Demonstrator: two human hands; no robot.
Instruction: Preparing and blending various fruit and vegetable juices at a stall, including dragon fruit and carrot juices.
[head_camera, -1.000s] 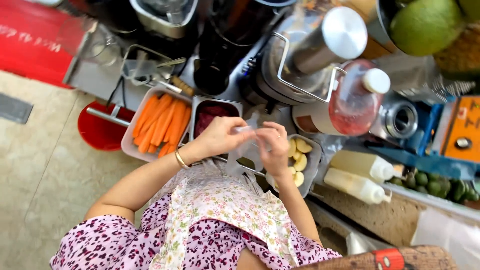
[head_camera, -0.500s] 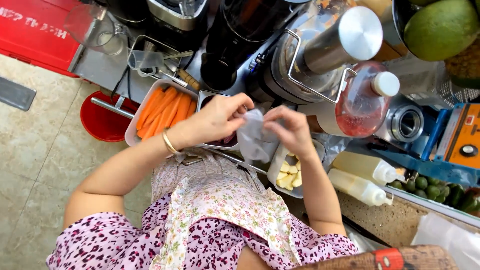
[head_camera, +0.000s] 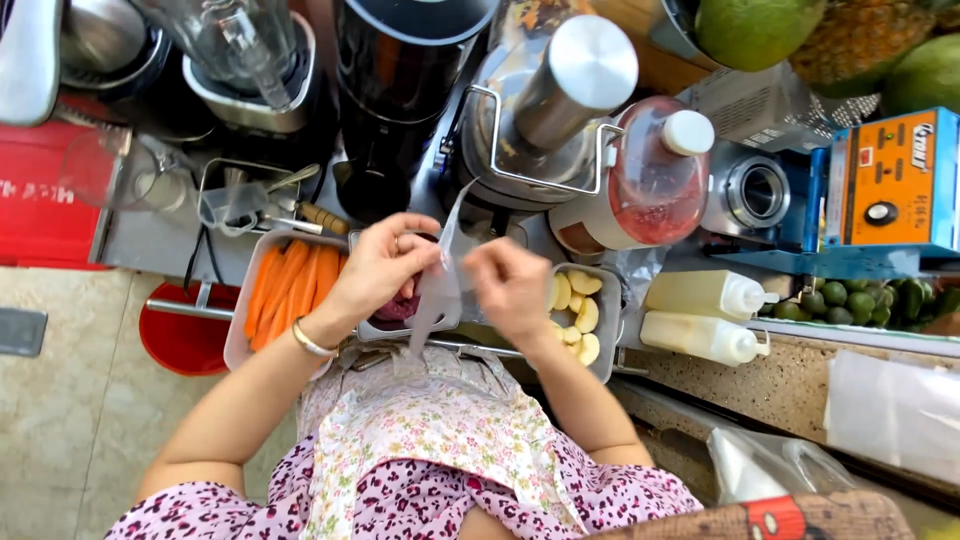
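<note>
Since half a second ago, both hands lower and closer to the body, the thin clear plastic bag (head_camera: 438, 285) now stretched upright between them rather than bunched.

Left hand (head_camera: 385, 265): grip closed on the bag's left edge, fingers curled, a ring and a gold bangle (head_camera: 312, 340) showing. Right hand (head_camera: 512, 285): fingers pinched together on the bag's right side. Bag: glossy, crinkled, nearly see-through, one pointed corner rising toward the steel juicer (head_camera: 555, 110), lower end hanging over the small tray of dark red pieces (head_camera: 400, 310), possibly beetroot — mostly hidden behind hand and film.

To the left, a rectangular metal tray of long orange carrot sticks (head_camera: 290, 290), smooth and tapered. To the right, a tray of pale yellow rounded slices (head_camera: 578, 310), partly covered by the right wrist. Behind, on the grey metal bench (head_camera: 150, 245): a clear blender jar (head_camera: 240, 50), cut off at the top; a dark cylindrical container (head_camera: 400, 70); a round plastic jug of pink-red liquid with a white cap (head_camera: 655, 170). Two soft white squeeze bottles (head_camera: 705, 315) lying on their sides near a speckled stone ledge (head_camera: 780, 385). Green fruit (head_camera: 755, 30) and a pineapple cropped by the top edge. Floral apron (head_camera: 430, 450) filling the foreground.
</note>
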